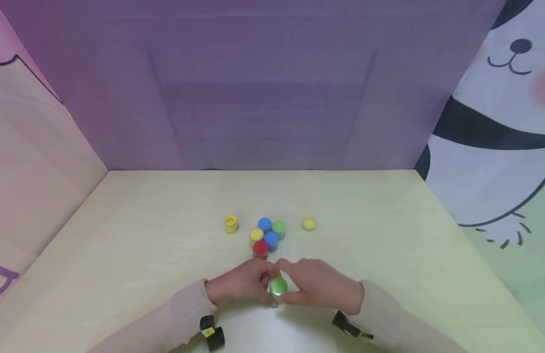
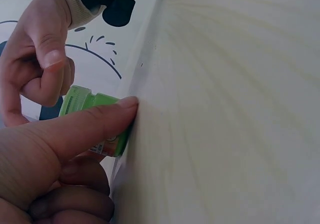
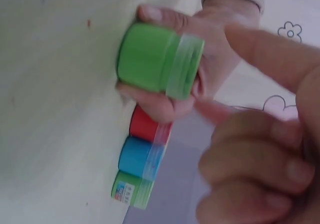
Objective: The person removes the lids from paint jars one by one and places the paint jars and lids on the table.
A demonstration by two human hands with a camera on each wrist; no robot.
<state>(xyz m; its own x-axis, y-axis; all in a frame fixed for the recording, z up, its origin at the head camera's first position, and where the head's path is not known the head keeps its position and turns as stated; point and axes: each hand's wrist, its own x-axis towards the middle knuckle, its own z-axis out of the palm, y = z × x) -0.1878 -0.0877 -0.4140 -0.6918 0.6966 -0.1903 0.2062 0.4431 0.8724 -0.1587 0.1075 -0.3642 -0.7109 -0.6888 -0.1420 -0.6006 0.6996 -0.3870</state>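
Note:
A small green jar (image 1: pixel 279 287) with a translucent band round its top stands on the table between the two hands. My left hand (image 1: pixel 243 283) grips its sides low down, thumb on one side and fingers on the other, as the right wrist view shows. My right hand (image 1: pixel 321 284) is beside the jar's top, thumb and index finger spread around it with a gap. The other right fingers (image 3: pixel 250 159) are curled in towards the palm. A red jar (image 1: pixel 260 249) stands just beyond the left hand.
Behind the red jar cluster two blue jars (image 1: pixel 271 240), a yellow jar (image 1: pixel 256 236) and another green jar (image 1: pixel 279 228). Apart on the left stands a yellow jar (image 1: pixel 231 224) with an uneven top. A flat yellow disc (image 1: pixel 309 224) lies to the right. Printed panels border the table.

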